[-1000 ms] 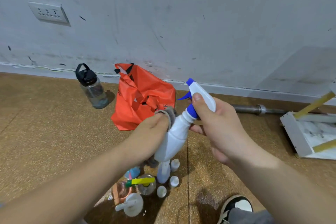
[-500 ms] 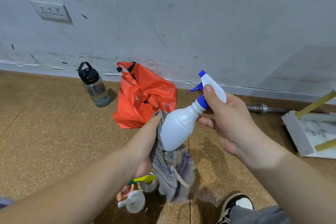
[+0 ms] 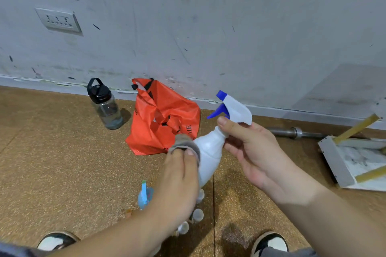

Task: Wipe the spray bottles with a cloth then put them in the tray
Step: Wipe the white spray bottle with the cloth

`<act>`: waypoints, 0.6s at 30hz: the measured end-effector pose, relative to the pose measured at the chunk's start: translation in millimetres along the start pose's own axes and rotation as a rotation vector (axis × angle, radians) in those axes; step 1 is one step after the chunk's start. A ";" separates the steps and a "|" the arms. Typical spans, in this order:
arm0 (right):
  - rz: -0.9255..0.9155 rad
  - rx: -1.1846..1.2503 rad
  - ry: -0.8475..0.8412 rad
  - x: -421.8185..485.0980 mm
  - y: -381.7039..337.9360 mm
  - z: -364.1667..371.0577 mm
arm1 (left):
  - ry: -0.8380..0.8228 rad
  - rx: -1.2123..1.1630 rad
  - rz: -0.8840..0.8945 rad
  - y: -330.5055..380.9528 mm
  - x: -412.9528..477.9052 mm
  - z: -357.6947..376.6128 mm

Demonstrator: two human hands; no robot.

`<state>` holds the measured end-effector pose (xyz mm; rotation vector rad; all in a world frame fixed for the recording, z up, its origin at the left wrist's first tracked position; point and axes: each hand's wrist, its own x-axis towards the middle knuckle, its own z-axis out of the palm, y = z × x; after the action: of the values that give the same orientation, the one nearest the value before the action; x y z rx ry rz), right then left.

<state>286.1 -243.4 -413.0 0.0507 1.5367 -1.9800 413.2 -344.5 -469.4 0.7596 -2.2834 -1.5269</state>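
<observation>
Head view, person over the floor facing the wall.

White spray bottle (image 3: pixel 208 152): held in the air above the floor, tilted, with the blue-and-white trigger head up toward the wall and the base down toward the person. It touches neither the floor nor the tray.

Right hand (image 3: pixel 257 152): thumb and fingers pinch the bottle's neck just under the trigger head.

Left hand (image 3: pixel 179 181): fingers curled round a grey cloth (image 3: pixel 183 144), which it presses against the bottle's shoulder on the left side. The rest of the cloth is hidden behind the hand.

White tray (image 3: pixel 334 165): on the floor at the right edge of view, near the wall, with yellow sticks (image 3: pixel 355 129) lying across it. It is well apart from the bottle.

Floor below the left hand: a small blue spray bottle (image 3: pixel 144 194) with a green top, and several small clear capped bottles (image 3: pixel 197 215), partly hidden by the forearm.

Along the wall edge of the floor: a dark water bottle (image 3: pixel 104 106) with a black lid, upright. Beside it on the right is a crumpled orange bag (image 3: pixel 165 119). A metal bar (image 3: pixel 292 132) lies further right.

Wall socket (image 3: pixel 58 20) upper left. Two shoes (image 3: pixel 56 241) at the near edge.
</observation>
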 end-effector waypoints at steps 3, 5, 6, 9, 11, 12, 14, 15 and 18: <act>0.047 -0.002 -0.069 -10.3 8.3 5.8 | -0.043 0.296 0.400 3.9 -5.8 1.0; 0.052 -0.016 -0.084 -14.3 11.9 8.4 | -0.048 0.328 0.448 5.4 0.2 -6.6; 0.042 -0.033 -0.083 -14.6 12.2 8.8 | -0.074 0.281 0.429 3.5 4.7 -10.3; -0.017 -0.070 -0.074 -14.5 8.5 8.0 | -0.208 -0.118 0.136 2.1 19.1 -21.4; -0.041 -0.081 -0.072 -12.5 6.9 6.3 | -0.286 -0.371 -0.217 6.4 27.0 -20.5; -0.039 -0.089 -0.067 -10.4 7.1 4.9 | -0.290 -0.392 -0.304 10.5 27.6 -18.3; -0.020 -0.095 -0.066 -8.6 7.7 3.0 | -0.237 -0.219 -0.179 16.8 12.9 -10.9; -0.010 -0.097 -0.074 -8.4 8.4 2.0 | -0.197 -0.079 -0.018 16.4 2.5 -7.3; -0.028 -0.091 -0.099 -9.7 8.9 4.4 | -0.140 0.046 0.157 0.4 7.2 0.6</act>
<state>299.7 -244.1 -415.5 -0.1053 1.5684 -1.9026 406.8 -348.1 -469.6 0.4855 -2.4220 -1.5037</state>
